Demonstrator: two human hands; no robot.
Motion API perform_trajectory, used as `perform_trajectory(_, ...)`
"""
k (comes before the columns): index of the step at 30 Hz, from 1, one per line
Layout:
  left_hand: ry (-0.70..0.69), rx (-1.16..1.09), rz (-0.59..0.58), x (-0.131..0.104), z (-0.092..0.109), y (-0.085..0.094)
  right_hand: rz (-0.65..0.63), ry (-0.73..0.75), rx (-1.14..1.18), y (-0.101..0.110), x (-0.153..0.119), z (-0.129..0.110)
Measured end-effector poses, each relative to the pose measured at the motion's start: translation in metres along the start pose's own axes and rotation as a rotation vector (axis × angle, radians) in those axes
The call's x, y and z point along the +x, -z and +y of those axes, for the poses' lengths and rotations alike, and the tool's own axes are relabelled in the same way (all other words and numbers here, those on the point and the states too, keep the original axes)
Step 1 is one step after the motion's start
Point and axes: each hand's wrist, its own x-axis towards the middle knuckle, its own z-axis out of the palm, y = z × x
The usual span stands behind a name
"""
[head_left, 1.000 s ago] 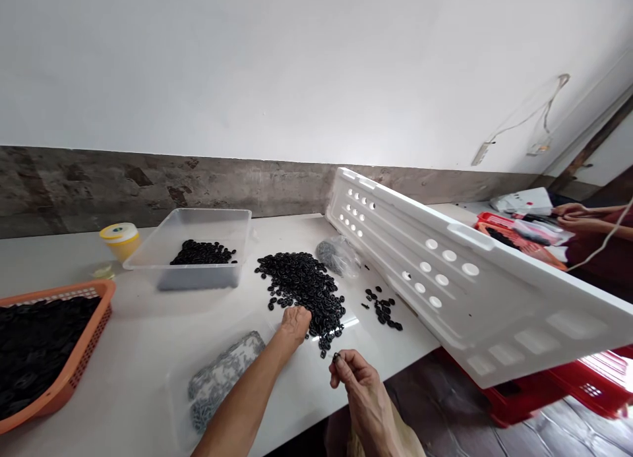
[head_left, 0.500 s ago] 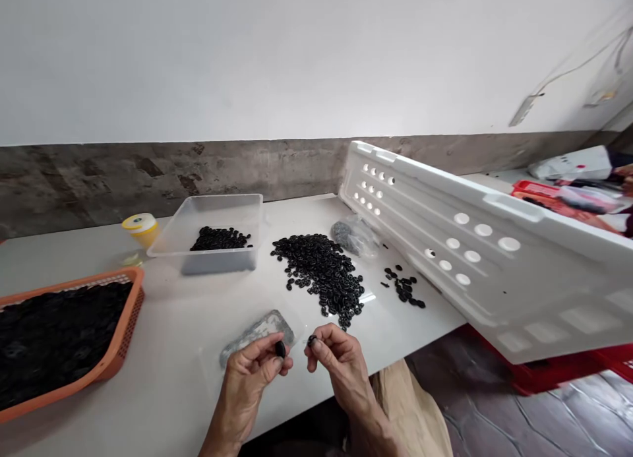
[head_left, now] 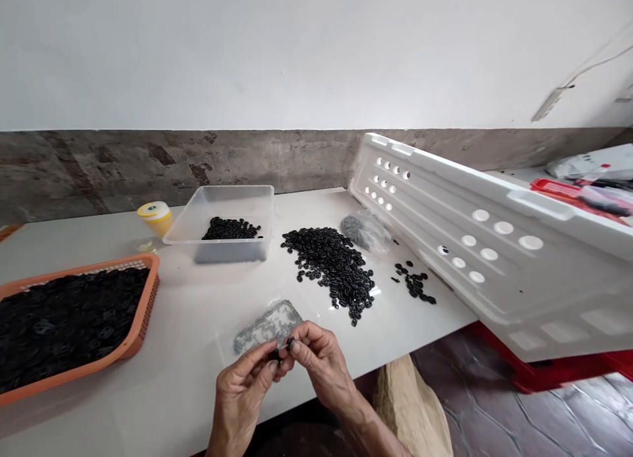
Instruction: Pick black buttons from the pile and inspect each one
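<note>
My left hand is closed, thumb and fingers pinching a black round plastic piece. My right hand pinches a smaller black piece. The two pieces are close together; whether they touch I cannot tell. Just behind my hands, on the white table, lies a flat clear container with tiny grey metal-looking bits in it. Beyond my right hand spreads a heap of small black pieces, each looking pierced like a button.
At left stands an orange basket full of black pieces. A translucent bin holds more, beside a yellow-and-white cup. A clear bag, some scattered black pieces and a large white crate are to the right.
My hands have come together, the right moving left so its small piece is now by the left hand's piece. The view has shifted slightly, moving the table things rightward.
</note>
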Motion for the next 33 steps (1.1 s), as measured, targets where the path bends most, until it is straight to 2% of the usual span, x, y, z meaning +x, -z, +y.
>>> perform_trajectory(4,-0.095,0.050,-0.016,-0.006,0.003,0.001,-0.019,-0.003,0.076,0.001,0.002,0.007)
perform_trajectory(9,-0.103,0.082,0.030,-0.011,0.002,0.003,0.032,-0.008,0.125,-0.003,0.004,0.007)
perform_trajectory(11,-0.132,0.108,0.032,-0.011,0.001,0.005,0.014,-0.007,0.122,-0.005,0.003,0.007)
perform_trajectory(14,-0.103,0.096,0.060,-0.009,-0.001,0.007,-0.008,-0.017,0.124,-0.006,0.002,0.007)
perform_trajectory(17,-0.066,0.078,0.144,-0.007,-0.003,0.004,0.024,-0.026,0.110,-0.006,0.002,0.006)
perform_trajectory(20,-0.160,0.136,0.176,-0.006,-0.003,0.000,0.051,-0.030,0.091,-0.005,0.002,0.006)
perform_trajectory(23,-0.251,0.184,0.136,-0.007,-0.003,0.000,0.091,-0.049,0.055,-0.004,0.001,0.008)
perform_trajectory(24,-0.226,0.184,0.116,-0.007,-0.004,0.000,0.094,-0.059,0.049,-0.004,0.000,0.008)
perform_trajectory(26,-0.088,0.142,0.093,-0.010,-0.005,0.003,0.080,-0.082,0.047,-0.003,-0.002,0.009)
perform_trajectory(29,0.116,0.013,0.118,-0.012,-0.007,0.006,0.057,-0.112,0.007,0.000,-0.004,0.008)
perform_trajectory(33,0.193,-0.107,0.150,-0.012,-0.006,0.011,0.062,-0.104,-0.176,0.003,-0.005,0.002)
